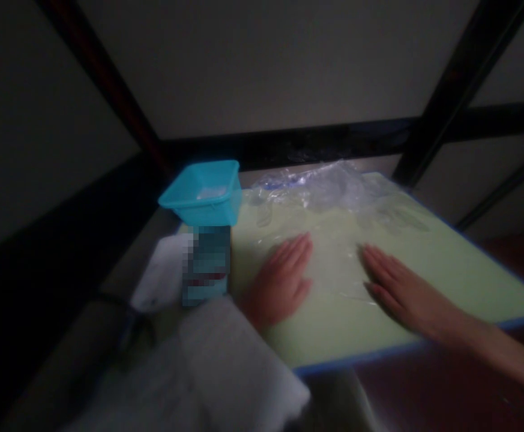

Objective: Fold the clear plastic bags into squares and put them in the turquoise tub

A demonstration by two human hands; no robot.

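Both my hands lie flat on a pale green mat [446, 270] with a blue edge. My left hand [282, 279] rests palm down with fingers stretched out, near the mat's left side. My right hand [401, 288] also lies flat, fingers together and extended. Between and under the fingertips lies a thin clear plastic sheet [338, 270], hard to make out in the dim light. Neither hand holds anything.
A turquoise plastic tub [203, 192] sits on top of a box [207, 264] left of the mat. White cloth [225, 372] lies in the foreground at left. Crumpled clear plastic [320, 186] sits at the mat's far edge. Dark frame bars rise behind.
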